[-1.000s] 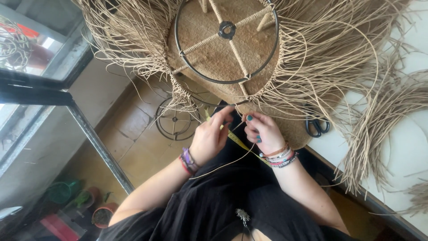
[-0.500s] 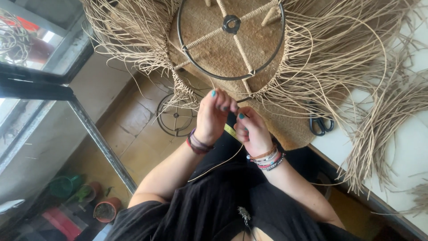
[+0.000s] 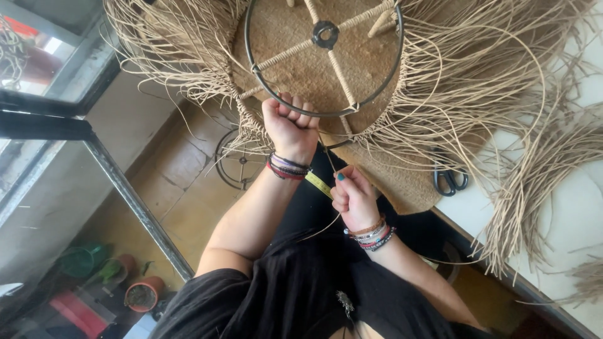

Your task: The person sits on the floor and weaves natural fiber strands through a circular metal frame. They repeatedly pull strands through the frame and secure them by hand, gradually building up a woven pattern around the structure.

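A round woven straw piece [image 3: 295, 69] with long loose fringe lies on the table edge, and a black metal ring frame [image 3: 323, 56] with wrapped spokes rests on it. My left hand [image 3: 290, 127] is raised to the near rim of the ring, fingers curled over it and the weave. My right hand [image 3: 353, 198] sits lower, over my lap, pinching a thin straw strand [image 3: 328, 158] that runs up to the weave. A yellow tape measure [image 3: 318, 184] shows between my wrists.
Black-handled scissors [image 3: 450, 181] lie on the white table [image 3: 565, 220] among the fringe. A second small wire ring [image 3: 239, 160] lies on the tiled floor below. A glass door with a dark frame [image 3: 119, 188] stands at left, flower pots [image 3: 143, 294] beyond it.
My left hand has risen from beside the right hand up to the ring's near rim. My right hand has dropped slightly and pulled the strand taut.
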